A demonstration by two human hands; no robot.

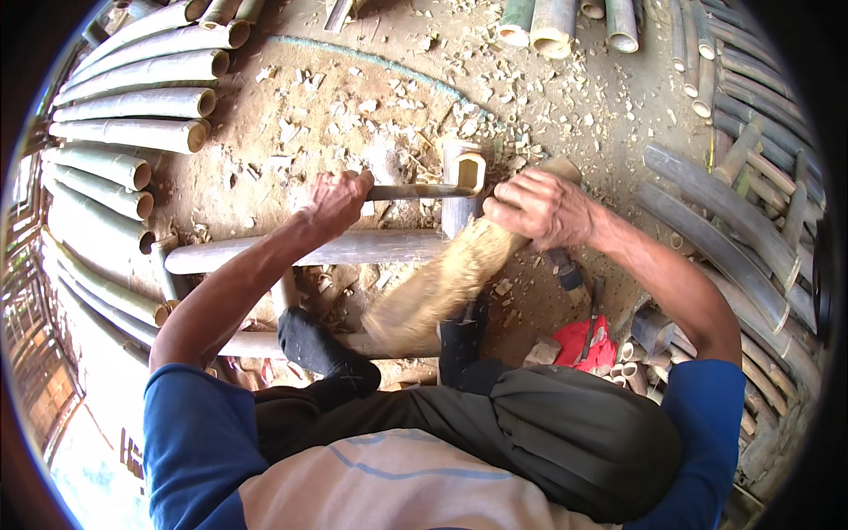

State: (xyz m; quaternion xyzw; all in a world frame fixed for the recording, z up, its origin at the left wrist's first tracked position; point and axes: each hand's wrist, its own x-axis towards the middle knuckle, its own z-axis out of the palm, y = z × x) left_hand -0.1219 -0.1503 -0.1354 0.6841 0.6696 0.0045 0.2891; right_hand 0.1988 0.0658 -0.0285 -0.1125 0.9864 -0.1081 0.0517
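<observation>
My left hand (340, 199) is closed around one end of a slim, dark rod-like tool (415, 192), which lies sideways. The tool's far end meets a pale-rimmed, squarish opening (470, 175) by the upright bamboo piece (459, 212) in front of me; how they join is unclear. My right hand (541, 210) wraps around a light-brown wooden club (442, 287), close to its upper end. The club slants down to the left, and its thick lower end is smeared by motion, above a bamboo pole and between my feet.
Bamboo poles (150, 102) are stacked at the left, with more bamboo (724, 238) piled at the right. A horizontal bamboo pole (353, 248) crosses before my legs. Shavings (353, 88) litter the dirt floor. A blade-like tool (593, 322) rests over a red bag (596, 349) at right.
</observation>
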